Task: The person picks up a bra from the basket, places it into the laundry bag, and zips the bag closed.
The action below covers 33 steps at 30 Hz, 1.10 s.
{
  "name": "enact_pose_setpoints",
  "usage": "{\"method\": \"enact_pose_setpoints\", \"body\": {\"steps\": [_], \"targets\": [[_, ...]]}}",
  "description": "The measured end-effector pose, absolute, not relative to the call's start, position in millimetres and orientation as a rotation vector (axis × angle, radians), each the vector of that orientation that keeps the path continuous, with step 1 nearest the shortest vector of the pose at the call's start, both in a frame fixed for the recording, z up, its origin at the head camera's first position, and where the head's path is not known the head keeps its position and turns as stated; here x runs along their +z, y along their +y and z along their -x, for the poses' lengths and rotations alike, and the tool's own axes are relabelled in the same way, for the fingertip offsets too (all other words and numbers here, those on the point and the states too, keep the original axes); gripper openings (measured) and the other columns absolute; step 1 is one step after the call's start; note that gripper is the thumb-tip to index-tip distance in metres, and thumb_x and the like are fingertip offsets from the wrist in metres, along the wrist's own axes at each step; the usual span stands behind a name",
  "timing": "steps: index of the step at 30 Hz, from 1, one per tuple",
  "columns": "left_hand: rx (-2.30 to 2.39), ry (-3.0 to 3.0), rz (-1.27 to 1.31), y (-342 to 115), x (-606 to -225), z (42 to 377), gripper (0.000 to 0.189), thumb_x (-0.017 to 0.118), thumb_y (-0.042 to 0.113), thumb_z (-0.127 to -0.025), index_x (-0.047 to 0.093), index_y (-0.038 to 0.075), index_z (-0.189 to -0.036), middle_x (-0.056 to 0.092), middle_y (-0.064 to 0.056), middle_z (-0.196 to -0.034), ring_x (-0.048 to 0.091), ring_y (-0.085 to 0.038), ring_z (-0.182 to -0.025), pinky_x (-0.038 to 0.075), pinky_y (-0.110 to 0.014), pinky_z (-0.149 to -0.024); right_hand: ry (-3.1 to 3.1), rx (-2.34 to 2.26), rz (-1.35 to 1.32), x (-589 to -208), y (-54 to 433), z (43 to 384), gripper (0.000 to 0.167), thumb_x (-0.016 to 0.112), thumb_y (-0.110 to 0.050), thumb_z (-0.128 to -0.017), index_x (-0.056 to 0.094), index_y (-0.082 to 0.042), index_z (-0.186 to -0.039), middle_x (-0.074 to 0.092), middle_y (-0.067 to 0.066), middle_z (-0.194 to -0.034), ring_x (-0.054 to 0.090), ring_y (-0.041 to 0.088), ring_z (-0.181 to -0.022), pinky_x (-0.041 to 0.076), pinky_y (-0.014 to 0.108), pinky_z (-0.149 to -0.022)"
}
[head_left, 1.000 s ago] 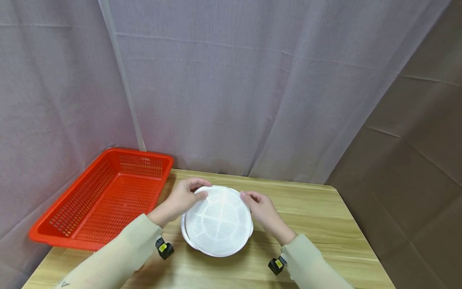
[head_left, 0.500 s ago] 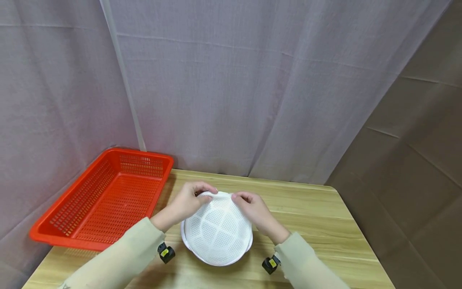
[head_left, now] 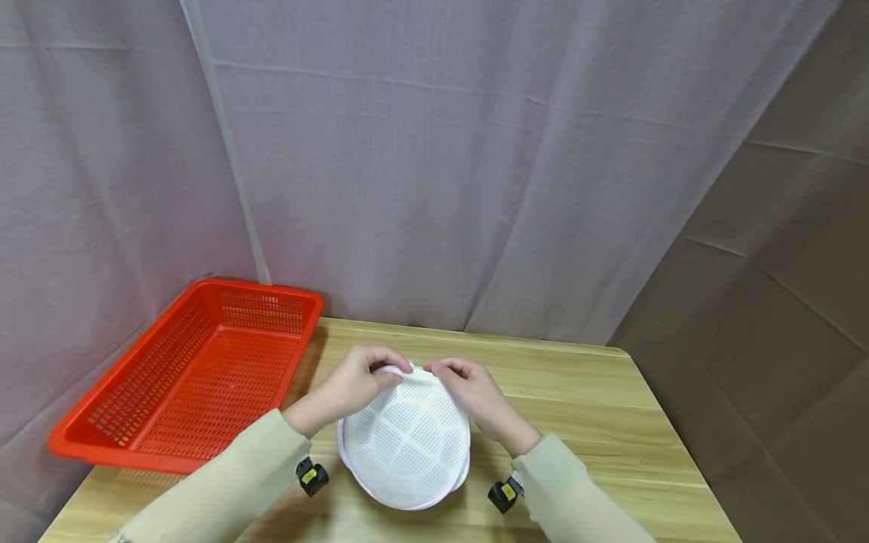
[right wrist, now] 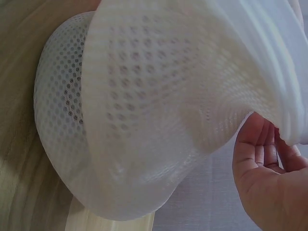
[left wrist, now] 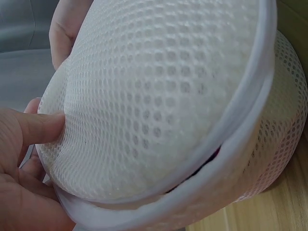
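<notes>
A round white mesh laundry bag (head_left: 407, 445) with a smooth edge band stands over the wooden table, its broad mesh face toward me. At its far edge, my left hand (head_left: 353, 383) pinches the mesh between thumb and fingers. Close beside it, my right hand (head_left: 475, 394) pinches the same edge. The left wrist view shows the left thumb (left wrist: 45, 127) pressed on the mesh, and a narrow dark gap (left wrist: 195, 171) along the white edge band. Seen from the right wrist, the bag's side (right wrist: 144, 96) bulges, and the right fingers (right wrist: 260, 139) hold its folded edge.
A large red plastic basket (head_left: 308, 332) with slotted walls stands at the left of the wooden table (head_left: 577, 422). Grey curtain (head_left: 407, 166) hangs behind the table, with a brown cloth (head_left: 767, 317) along the right side.
Both hands have drawn closer together along the bag's far edge. The bag's near side has come toward me, and its far edge is now bunched between the fingers.
</notes>
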<state>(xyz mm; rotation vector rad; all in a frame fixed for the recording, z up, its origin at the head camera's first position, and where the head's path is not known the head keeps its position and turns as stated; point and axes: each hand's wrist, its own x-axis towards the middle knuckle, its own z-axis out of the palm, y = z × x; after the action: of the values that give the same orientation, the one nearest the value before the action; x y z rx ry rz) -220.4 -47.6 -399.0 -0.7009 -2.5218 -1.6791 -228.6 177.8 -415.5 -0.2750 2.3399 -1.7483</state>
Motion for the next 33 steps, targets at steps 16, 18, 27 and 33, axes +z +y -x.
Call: {"method": "enact_pose_setpoints", "body": {"steps": [16, 18, 27, 33], "targets": [[-1.691, -2.553, 0.699, -49.5, -399.3, 222.0, 0.022, 0.067, -0.005, -0.084, 0.074, 0.014, -0.092, 0.070, 0.001, -0.097, 0.062, -0.015, -0.095, 0.051, -0.028, -0.079, 2.287, -1.719, 0.357, -412.5, 178.2, 227.7, 0.025, 0.055, -0.023, -0.098, 0.069, -0.008, -0.112, 0.069, 0.006, -0.106, 0.063, 0.021, -0.091, 0.051, 0.033, -0.077], [-1.689, -2.557, 0.697, -49.8, -399.4, 222.2, 0.022, 0.067, -0.005, -0.084, 0.074, 0.014, -0.092, 0.070, 0.001, -0.097, 0.061, -0.015, -0.095, 0.051, -0.028, -0.079, 2.282, -1.726, 0.356, -412.3, 177.7, 227.4, 0.025, 0.055, -0.022, -0.098, 0.069, -0.007, -0.112, 0.069, 0.007, -0.105, 0.063, 0.021, -0.091, 0.051, 0.033, -0.077], [-1.676, -2.560, 0.677, -49.7, -399.5, 221.4, 0.022, 0.068, -0.005, -0.084, 0.074, 0.015, -0.091, 0.070, 0.002, -0.097, 0.061, -0.015, -0.095, 0.051, -0.029, -0.080, 2.327, -1.708, 0.355, -410.5, 176.5, 226.3, 0.021, 0.055, -0.020, -0.098, 0.069, -0.007, -0.106, 0.068, 0.007, -0.103, 0.062, 0.020, -0.091, 0.050, 0.034, -0.077], [-1.680, -2.554, 0.673, -50.4, -400.0, 221.0, 0.021, 0.068, -0.005, -0.083, 0.074, 0.014, -0.090, 0.070, 0.001, -0.097, 0.062, -0.015, -0.094, 0.051, -0.028, -0.079, 2.292, -1.671, 0.424, -411.4, 177.9, 225.7, 0.026, 0.049, -0.020, -0.100, 0.069, -0.008, -0.112, 0.067, 0.006, -0.110, 0.061, 0.021, -0.099, 0.049, 0.035, -0.083]]}}
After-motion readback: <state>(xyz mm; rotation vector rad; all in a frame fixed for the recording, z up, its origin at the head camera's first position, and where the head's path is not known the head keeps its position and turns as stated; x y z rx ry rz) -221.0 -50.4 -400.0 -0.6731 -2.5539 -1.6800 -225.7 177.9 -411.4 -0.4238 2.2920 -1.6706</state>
